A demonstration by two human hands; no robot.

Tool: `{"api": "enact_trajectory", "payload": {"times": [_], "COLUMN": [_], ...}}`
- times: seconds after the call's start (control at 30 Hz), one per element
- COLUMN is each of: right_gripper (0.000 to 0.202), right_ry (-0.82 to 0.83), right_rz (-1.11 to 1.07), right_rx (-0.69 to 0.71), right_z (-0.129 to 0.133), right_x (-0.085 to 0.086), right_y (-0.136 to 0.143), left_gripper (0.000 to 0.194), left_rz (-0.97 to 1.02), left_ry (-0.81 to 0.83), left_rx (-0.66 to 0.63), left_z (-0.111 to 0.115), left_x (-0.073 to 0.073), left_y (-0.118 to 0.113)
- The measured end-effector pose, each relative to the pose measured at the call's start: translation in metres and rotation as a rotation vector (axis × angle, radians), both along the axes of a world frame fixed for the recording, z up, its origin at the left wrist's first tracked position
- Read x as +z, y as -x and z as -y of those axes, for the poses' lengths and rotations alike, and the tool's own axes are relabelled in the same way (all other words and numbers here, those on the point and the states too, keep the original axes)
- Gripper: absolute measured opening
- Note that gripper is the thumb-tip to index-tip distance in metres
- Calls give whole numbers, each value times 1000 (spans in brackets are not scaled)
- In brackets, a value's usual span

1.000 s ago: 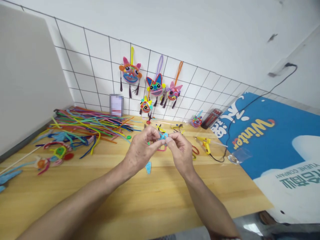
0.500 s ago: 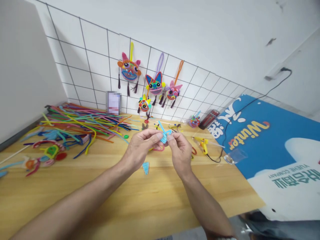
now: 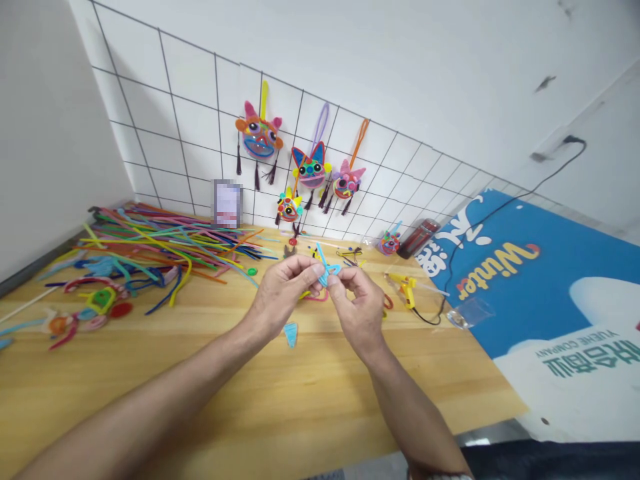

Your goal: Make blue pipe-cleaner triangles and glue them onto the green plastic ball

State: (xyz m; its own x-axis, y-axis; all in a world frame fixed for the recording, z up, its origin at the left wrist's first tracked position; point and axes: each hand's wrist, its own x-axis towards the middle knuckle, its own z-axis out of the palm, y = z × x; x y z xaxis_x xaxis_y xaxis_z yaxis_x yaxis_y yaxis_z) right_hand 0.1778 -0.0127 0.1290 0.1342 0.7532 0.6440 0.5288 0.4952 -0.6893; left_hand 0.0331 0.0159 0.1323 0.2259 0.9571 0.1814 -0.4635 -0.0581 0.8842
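Note:
Between my two hands is a light blue pipe cleaner (image 3: pixel 327 272), bent into a small folded shape with one straight end sticking up. My left hand (image 3: pixel 293 283) pinches it from the left between thumb and fingers. From the right, my right hand (image 3: pixel 356 300) pinches the same piece, its thumb pressed on the lower part. My fingers cover part of the folds. Below them on the wooden table (image 3: pixel 300 407) lies a flat light blue wedge-shaped piece (image 3: pixel 291 335). A pink loop (image 3: pixel 320 295) shows partly behind my hands.
Many coloured pipe cleaners (image 3: pixel 165 243) are heaped at the back left, with loose coiled parts (image 3: pixel 103 303) in front. A yellow glue gun (image 3: pixel 407 290) with a black cord lies right. Colourful masks (image 3: pixel 260 140) hang on the wire grid. A dark red flask (image 3: pixel 419 238) lies behind.
My right thumb has shifted slightly down and left on the blue piece, whose bent loop now shows more openly. The left hand keeps nearly the same place.

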Motion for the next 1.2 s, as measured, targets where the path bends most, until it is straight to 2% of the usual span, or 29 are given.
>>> {"api": "enact_trajectory", "payload": {"times": [0.1,0.2,0.33,0.47,0.6,0.83,1.03,1.2], "right_gripper": [17,19,22,20,18,15,29,26], "right_ry": [30,94,177,153,179,171,166,148], "right_rz": [-127,-223,-238,-290,-292,-270,-230,-171], "right_rx": [37,133,219,249,306,308,307,343], "right_z": [-2,-4,-4,-5,-7,-12,-12,-10], "right_x": [-2,-1,7,15,18,10,14,14], "right_y": [-1,-3,-7,-12,-14,-13,-15,-16], "left_gripper": [31,34,32,32,31,31,36,35], "left_rz": [35,89,167,181,151,93,95,58], "left_ry": [-4,31,138,185,182,94,85,58], "left_rx": [-81,-160,-221,-254,-239,-213,-192,-191], "left_z": [-1,-2,-3,-3,-3,-5,-7,-6], "left_x": [-3,-4,1,5,5,-2,-6,-3], "left_y": [-2,-3,-1,0,0,-2,-4,-2]}}
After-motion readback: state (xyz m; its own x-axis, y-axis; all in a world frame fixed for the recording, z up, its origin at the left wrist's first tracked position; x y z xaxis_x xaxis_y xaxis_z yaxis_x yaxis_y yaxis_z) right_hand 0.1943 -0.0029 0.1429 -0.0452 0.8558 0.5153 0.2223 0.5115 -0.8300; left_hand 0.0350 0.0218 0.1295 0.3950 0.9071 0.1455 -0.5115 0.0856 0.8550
